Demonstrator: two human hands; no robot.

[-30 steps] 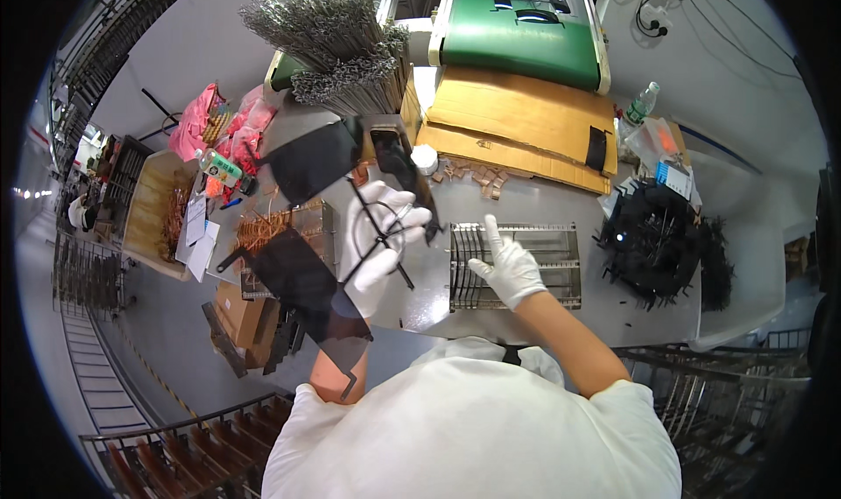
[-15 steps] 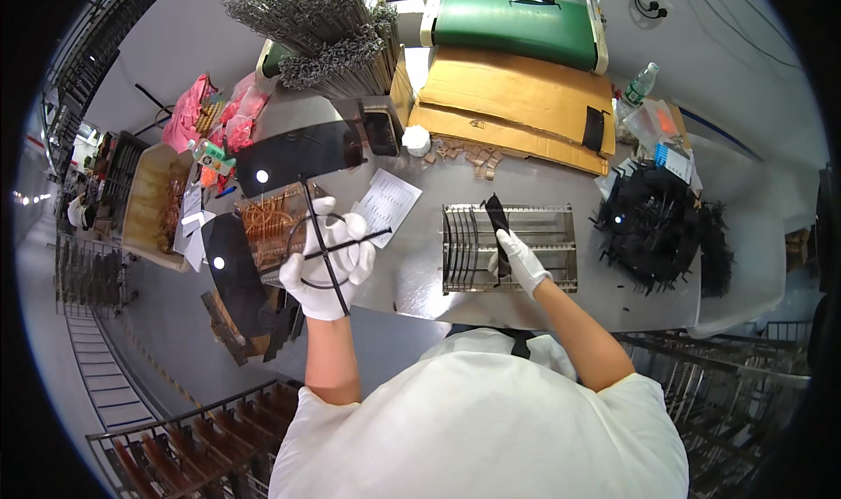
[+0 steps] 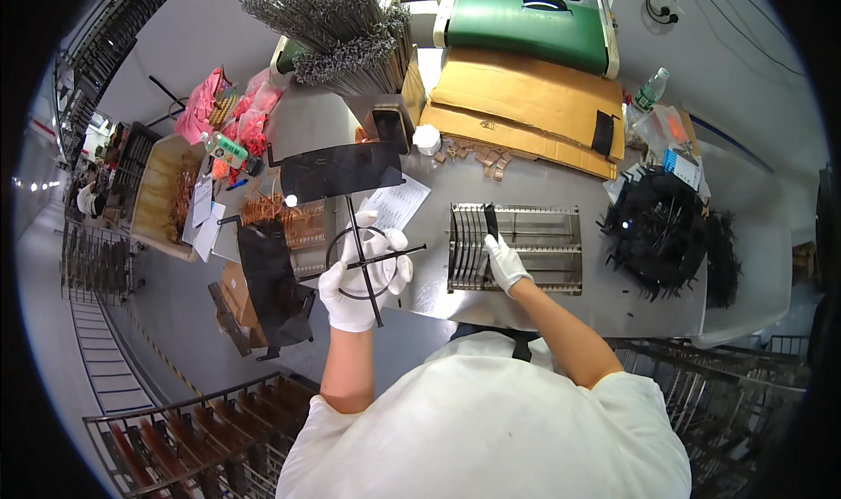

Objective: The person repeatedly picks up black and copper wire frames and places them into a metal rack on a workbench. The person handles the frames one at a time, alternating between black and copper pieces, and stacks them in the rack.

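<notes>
My left hand (image 3: 349, 299), in a white glove, grips a black cross-shaped rod frame (image 3: 392, 255) with a thin ring around its middle. Dark curved panels sit at two of the rod ends: a far panel (image 3: 342, 170) and a left panel (image 3: 270, 276). My right hand (image 3: 506, 264), also gloved, holds a narrow black curved strip (image 3: 491, 221) at the metal slotted rack (image 3: 547, 248). Several thin dark curved pieces (image 3: 466, 245) stand in a row in the rack's left part, just left of that strip. Its lower end is partly hidden by my fingers.
A pile of black parts (image 3: 657, 227) lies right of the rack. Bundled metal wires (image 3: 337, 30) stand at the back left, near flat cardboard (image 3: 526, 105) and a green conveyor (image 3: 526, 30). Paper (image 3: 399, 203) lies beyond my left hand. A bin (image 3: 162, 201) stands far left.
My right hand has moved left in the rack, bringing the black strip close to the row of pieces. My left hand still holds the frame, whose panels have turned somewhat. The whole view has shifted slightly.
</notes>
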